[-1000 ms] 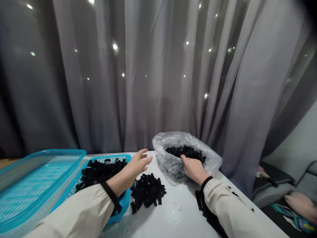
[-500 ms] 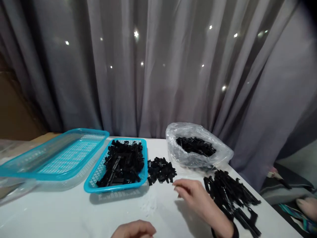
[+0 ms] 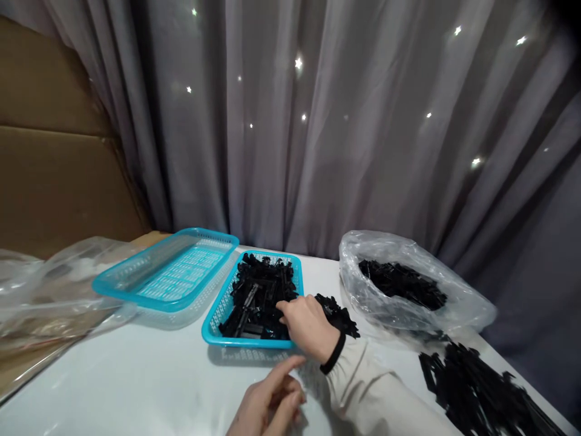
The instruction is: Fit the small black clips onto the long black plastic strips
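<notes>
My right hand (image 3: 309, 324) reaches over the right rim of a filled blue basket (image 3: 252, 343), its fingers curled down at the black plastic parts (image 3: 261, 293) inside. Its fingertips are partly hidden, so I cannot make out what they hold, if anything. Lower down, over the white table, my left hand (image 3: 271, 399) is half curled with thumb and forefinger apart; nothing shows between them. Just behind my right wrist lies a small pile of black plastic pieces (image 3: 338, 315), partly covered by the hand.
Left of the filled basket is another blue basket (image 3: 136, 298) on clear plastic. A clear plastic bag (image 3: 463, 303) holding black parts stands at the right, with long black parts (image 3: 481, 387) before it. Cardboard (image 3: 59, 188) and a grey curtain (image 3: 267, 181) close off the back.
My right hand has moved left from beside the small pile to the filled basket. My left hand has risen further into view. The camera has turned left.
</notes>
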The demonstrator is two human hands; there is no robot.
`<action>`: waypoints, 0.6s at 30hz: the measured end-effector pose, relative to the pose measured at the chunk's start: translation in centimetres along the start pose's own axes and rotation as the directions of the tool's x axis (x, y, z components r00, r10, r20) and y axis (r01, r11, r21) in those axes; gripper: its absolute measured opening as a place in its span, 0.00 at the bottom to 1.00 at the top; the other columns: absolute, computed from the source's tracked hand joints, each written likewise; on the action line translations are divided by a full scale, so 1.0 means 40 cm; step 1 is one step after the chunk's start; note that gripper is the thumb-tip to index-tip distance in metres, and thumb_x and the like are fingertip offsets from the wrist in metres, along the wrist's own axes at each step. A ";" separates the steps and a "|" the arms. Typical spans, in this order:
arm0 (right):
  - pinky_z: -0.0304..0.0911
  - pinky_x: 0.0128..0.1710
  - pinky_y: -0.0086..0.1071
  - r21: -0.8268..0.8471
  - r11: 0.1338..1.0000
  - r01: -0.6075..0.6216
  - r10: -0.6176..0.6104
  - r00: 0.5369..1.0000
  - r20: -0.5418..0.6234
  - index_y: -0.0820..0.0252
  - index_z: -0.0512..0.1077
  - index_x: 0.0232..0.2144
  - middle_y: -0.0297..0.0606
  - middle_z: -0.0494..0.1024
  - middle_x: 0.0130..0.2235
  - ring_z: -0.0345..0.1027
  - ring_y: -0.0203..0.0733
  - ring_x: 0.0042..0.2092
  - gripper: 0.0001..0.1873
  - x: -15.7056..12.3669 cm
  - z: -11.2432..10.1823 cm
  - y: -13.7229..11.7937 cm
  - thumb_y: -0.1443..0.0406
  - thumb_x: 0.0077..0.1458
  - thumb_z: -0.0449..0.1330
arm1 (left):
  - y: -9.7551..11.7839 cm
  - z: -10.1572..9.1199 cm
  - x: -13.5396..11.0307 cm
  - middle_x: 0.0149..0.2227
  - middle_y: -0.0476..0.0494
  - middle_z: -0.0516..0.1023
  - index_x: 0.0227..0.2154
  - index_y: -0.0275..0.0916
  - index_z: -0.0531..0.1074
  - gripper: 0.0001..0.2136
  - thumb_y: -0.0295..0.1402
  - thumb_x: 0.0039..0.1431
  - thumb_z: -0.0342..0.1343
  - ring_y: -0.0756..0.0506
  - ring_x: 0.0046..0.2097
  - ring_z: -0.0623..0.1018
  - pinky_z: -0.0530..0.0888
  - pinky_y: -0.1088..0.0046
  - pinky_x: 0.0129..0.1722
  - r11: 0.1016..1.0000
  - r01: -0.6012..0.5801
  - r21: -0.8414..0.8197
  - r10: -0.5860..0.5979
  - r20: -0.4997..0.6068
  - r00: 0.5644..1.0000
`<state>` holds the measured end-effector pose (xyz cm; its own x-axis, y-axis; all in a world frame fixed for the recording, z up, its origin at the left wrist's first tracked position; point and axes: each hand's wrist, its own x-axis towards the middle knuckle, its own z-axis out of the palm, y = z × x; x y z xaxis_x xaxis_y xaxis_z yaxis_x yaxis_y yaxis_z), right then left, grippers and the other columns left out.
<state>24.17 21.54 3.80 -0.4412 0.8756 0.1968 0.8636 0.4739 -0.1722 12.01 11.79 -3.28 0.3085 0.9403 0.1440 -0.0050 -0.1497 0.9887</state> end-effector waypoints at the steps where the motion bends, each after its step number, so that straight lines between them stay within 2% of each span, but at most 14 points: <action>1: 0.60 0.40 0.38 -0.013 1.000 -0.007 0.007 1.000 0.005 0.62 0.76 0.36 0.45 0.79 0.28 0.74 0.50 0.36 0.08 0.016 0.013 -0.007 0.71 0.54 0.59 | -0.010 -0.010 0.004 0.30 0.45 0.72 0.51 0.38 0.69 0.22 0.48 0.61 0.51 0.47 0.29 0.72 0.70 0.71 0.32 1.000 -0.023 -0.005 0.023 -0.017 1.000; 4: 0.60 0.39 0.40 0.001 1.000 -0.018 0.018 1.000 -0.008 0.65 0.75 0.35 0.48 0.78 0.27 0.74 0.52 0.35 0.06 0.040 0.043 -0.018 0.73 0.53 0.59 | -0.043 -0.033 0.015 0.31 0.45 0.72 0.53 0.39 0.66 0.23 0.47 0.61 0.51 0.48 0.27 0.73 0.70 0.71 0.31 0.997 -0.012 -0.079 0.006 -0.078 0.997; 6: 0.61 0.39 0.38 0.058 0.998 -0.013 0.015 0.999 -0.046 0.63 0.75 0.37 0.46 0.79 0.30 0.74 0.50 0.35 0.08 0.039 0.048 -0.014 0.72 0.54 0.59 | -0.054 -0.039 0.019 0.31 0.45 0.73 0.53 0.39 0.67 0.23 0.48 0.60 0.52 0.48 0.26 0.72 0.70 0.71 0.30 0.992 0.014 -0.123 -0.027 -0.107 0.994; 9: 0.62 0.41 0.32 0.201 0.980 0.004 0.023 0.991 -0.134 0.57 0.74 0.41 0.38 0.79 0.36 0.73 0.43 0.38 0.10 0.014 0.039 0.009 0.70 0.57 0.58 | -0.045 -0.034 0.020 0.32 0.45 0.74 0.50 0.40 0.70 0.22 0.48 0.59 0.53 0.49 0.26 0.72 0.70 0.72 0.30 0.985 0.031 -0.171 -0.053 -0.124 0.991; 12: 0.63 0.41 0.25 0.350 0.937 0.020 0.052 0.979 -0.195 0.56 0.74 0.41 0.33 0.78 0.39 0.72 0.35 0.39 0.10 -0.038 0.022 0.036 0.69 0.58 0.57 | -0.016 -0.020 0.023 0.34 0.43 0.76 0.44 0.39 0.73 0.21 0.49 0.56 0.57 0.48 0.28 0.73 0.71 0.73 0.29 0.970 0.054 -0.237 -0.102 -0.195 0.975; 14: 0.64 0.38 0.23 0.495 0.868 0.045 0.084 0.969 -0.234 0.57 0.74 0.39 0.33 0.78 0.38 0.71 0.33 0.37 0.10 -0.086 0.009 0.048 0.71 0.57 0.57 | 0.004 -0.010 0.027 0.38 0.41 0.77 0.43 0.38 0.74 0.21 0.48 0.54 0.59 0.45 0.33 0.75 0.73 0.73 0.31 0.960 0.079 -0.269 -0.152 -0.262 0.953; 16: 0.64 0.36 0.24 0.654 0.753 0.079 0.136 0.953 -0.271 0.58 0.75 0.37 0.33 0.77 0.35 0.69 0.33 0.34 0.09 -0.139 -0.005 0.054 0.72 0.55 0.57 | 0.024 -0.003 0.030 0.41 0.39 0.77 0.44 0.38 0.73 0.20 0.47 0.54 0.59 0.43 0.37 0.76 0.74 0.72 0.35 0.956 0.117 -0.267 -0.197 -0.294 0.935; 18: 0.63 0.36 0.25 0.777 0.623 0.090 0.200 0.942 -0.270 0.58 0.75 0.35 0.34 0.76 0.33 0.68 0.35 0.34 0.08 -0.191 -0.019 0.055 0.71 0.54 0.58 | 0.044 0.001 0.031 0.43 0.39 0.77 0.45 0.40 0.73 0.19 0.45 0.55 0.59 0.42 0.40 0.76 0.73 0.71 0.39 0.968 0.152 -0.199 -0.206 -0.288 0.935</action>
<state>29.63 15.81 2.64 -0.1769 0.8940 0.4118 0.3089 0.4477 -0.8392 12.44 12.69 -1.35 0.0154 0.9983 -0.0568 -0.1474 0.0584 0.9874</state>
